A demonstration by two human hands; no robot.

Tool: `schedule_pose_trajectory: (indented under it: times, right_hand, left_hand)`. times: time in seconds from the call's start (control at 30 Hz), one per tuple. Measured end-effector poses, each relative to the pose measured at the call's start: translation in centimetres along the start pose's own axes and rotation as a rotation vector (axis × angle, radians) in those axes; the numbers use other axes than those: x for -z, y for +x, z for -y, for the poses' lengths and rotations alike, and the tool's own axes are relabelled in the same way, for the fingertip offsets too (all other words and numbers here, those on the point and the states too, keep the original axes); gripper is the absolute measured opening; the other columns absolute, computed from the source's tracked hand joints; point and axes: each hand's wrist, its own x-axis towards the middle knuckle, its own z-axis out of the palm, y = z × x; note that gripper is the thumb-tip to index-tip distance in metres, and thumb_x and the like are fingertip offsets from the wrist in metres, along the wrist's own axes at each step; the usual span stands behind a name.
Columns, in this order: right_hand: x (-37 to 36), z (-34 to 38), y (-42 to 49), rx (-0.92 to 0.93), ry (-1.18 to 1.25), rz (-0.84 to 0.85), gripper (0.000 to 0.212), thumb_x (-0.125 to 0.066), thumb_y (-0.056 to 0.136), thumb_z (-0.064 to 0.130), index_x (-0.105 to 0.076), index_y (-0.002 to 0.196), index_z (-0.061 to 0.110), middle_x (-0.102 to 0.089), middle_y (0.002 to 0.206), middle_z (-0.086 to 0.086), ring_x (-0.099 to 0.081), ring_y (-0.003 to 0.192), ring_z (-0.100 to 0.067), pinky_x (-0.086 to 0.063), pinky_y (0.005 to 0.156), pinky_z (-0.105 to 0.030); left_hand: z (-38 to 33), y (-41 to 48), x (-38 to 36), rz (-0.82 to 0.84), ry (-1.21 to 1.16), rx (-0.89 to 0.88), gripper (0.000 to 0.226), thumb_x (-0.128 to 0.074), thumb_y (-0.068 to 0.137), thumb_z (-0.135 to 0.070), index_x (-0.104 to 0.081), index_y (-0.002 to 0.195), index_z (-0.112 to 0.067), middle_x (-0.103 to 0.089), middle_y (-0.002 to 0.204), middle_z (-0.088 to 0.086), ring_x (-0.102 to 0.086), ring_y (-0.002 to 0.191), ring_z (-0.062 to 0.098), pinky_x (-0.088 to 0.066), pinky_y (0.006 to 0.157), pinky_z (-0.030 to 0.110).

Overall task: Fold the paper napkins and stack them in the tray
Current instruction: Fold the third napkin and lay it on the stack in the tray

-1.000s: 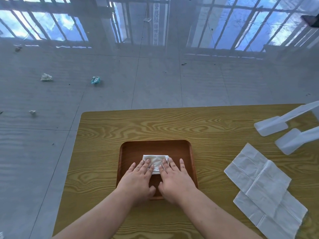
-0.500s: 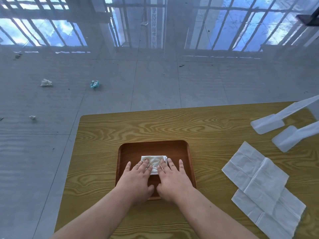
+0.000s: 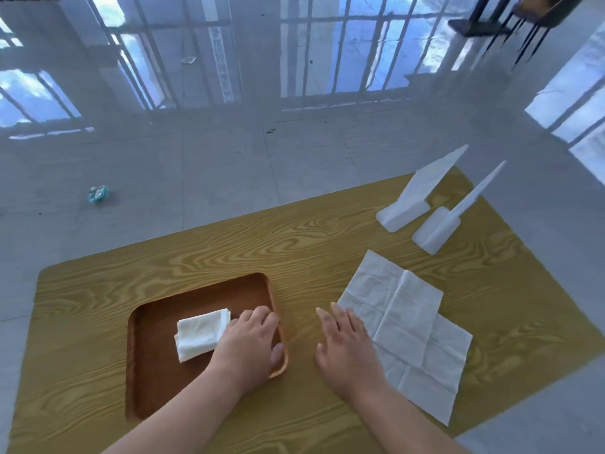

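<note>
The small folded white paper napkin [image 3: 202,334] lies in the brown wooden tray [image 3: 149,371] near the desk's [image 3: 229,253] near left corner. My left hand [image 3: 250,347] rests beside it, fingers loose, gripping nothing. My right hand [image 3: 347,350] lies spread flat, touching the unfolded white napkins [image 3: 412,332] toward the right edge.

Two bare forearms are seen entering from the bottom edge. No sleeve is worn on either arm, up to the edge of the picture. The bare left hand [image 3: 250,344] and the bare right hand [image 3: 347,348] are uncovered, with short, unpainted nails.
</note>
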Motion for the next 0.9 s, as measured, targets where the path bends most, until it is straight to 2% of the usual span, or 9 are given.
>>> schedule_pose_trajectory:
  times: [0.3,0.4,0.53,0.6,0.67,0.73,0.8,0.83,0.9]
  right_hand:
    - [2.4,-12.3,-3.5,-0.237,0.029,0.079,0.071,-0.042,0.101,0.039,-0.008,0.163,0.04,0.0,0.176,-0.007,-0.001,0.162,-0.034,-0.014,0.128,-0.048]
    - [2.3,-14.2,-4.4,-0.23,0.013,0.104,0.07,-0.043,0.102,0.039,-0.007,0.163,0.041,0.002,0.176,-0.009,0.0,0.162,-0.033,-0.01,0.129,-0.047]
    - [2.1,-15.4,-4.9,-0.179,0.01,0.113,0.072,-0.043,0.102,0.034,-0.008,0.165,0.036,0.006,0.177,-0.008,0.008,0.162,-0.029,-0.003,0.132,-0.046]
    - [2.3,-15.6,-5.2,-0.173,0.029,0.105,0.072,-0.043,0.101,0.031,-0.009,0.165,0.035,0.003,0.177,-0.008,0.006,0.162,-0.029,-0.003,0.132,-0.045]
    - [2.6,-15.6,-5.5,-0.174,0.049,0.052,0.068,-0.044,0.1,0.031,-0.019,0.164,0.031,-0.013,0.175,-0.008,-0.009,0.161,-0.03,-0.014,0.131,-0.044]
    - [2.8,-15.3,-6.0,-0.16,0.059,-0.09,0.05,-0.045,0.098,0.036,-0.045,0.147,0.027,-0.049,0.151,0.001,-0.044,0.14,-0.024,-0.039,0.115,-0.037]
    - [3.1,-14.4,-6.2,-0.217,0.183,-0.168,0.027,-0.047,0.096,0.046,-0.061,0.109,0.027,-0.065,0.106,0.01,-0.059,0.097,-0.013,-0.053,0.084,-0.033]
    - [3.5,-13.8,-6.0,-0.289,0.311,-0.146,0.03,-0.048,0.096,0.051,-0.062,0.094,0.024,-0.067,0.09,0.008,-0.061,0.08,-0.012,-0.055,0.074,-0.036]
    - [4.4,-12.4,-5.5,-0.482,0.659,0.021,0.053,-0.047,0.1,0.062,-0.07,0.09,0.015,-0.076,0.083,-0.004,-0.066,0.068,-0.018,-0.058,0.069,-0.04]
  left_hand:
    - [-12.1,5.9,-0.8,0.143,-0.162,-0.048,0.062,-0.05,0.098,-0.055,-0.04,0.155,-0.035,-0.04,0.163,-0.001,-0.039,0.147,0.023,-0.042,0.116,0.042]
    - [-14.0,6.9,-1.2,0.166,-0.109,0.019,0.065,-0.047,0.096,-0.053,-0.032,0.158,-0.044,-0.026,0.171,0.007,-0.027,0.154,0.029,-0.036,0.119,0.048]
    - [-14.9,7.7,-1.5,0.178,-0.065,0.032,0.066,-0.048,0.092,-0.052,-0.035,0.157,-0.044,-0.03,0.165,0.003,-0.032,0.147,0.027,-0.041,0.113,0.045]
    - [-15.1,8.2,-1.4,0.189,-0.059,0.005,0.07,-0.048,0.091,-0.054,-0.035,0.158,-0.037,-0.035,0.161,0.0,-0.034,0.145,0.026,-0.043,0.112,0.043]
    - [-15.4,8.5,-1.1,0.216,-0.075,-0.017,0.074,-0.049,0.092,-0.055,-0.036,0.16,-0.031,-0.038,0.16,-0.002,-0.035,0.146,0.024,-0.043,0.113,0.043]
    - [-15.9,8.7,-0.7,0.236,-0.169,-0.002,0.073,-0.053,0.091,-0.054,-0.041,0.158,-0.027,-0.041,0.159,-0.003,-0.039,0.146,0.023,-0.043,0.113,0.041]
    - [-16.4,8.6,-0.1,0.243,-0.351,0.044,0.07,-0.058,0.092,-0.05,-0.046,0.156,-0.023,-0.042,0.16,-0.003,-0.044,0.143,0.02,-0.043,0.112,0.038]
    - [-16.6,8.4,0.2,0.24,-0.454,0.068,0.068,-0.06,0.093,-0.05,-0.049,0.155,-0.022,-0.043,0.16,-0.003,-0.047,0.141,0.019,-0.043,0.111,0.035]
    - [-17.1,7.7,1.0,0.233,-0.647,0.101,0.066,-0.064,0.094,-0.05,-0.053,0.152,-0.022,-0.049,0.156,-0.003,-0.052,0.136,0.017,-0.042,0.111,0.033]
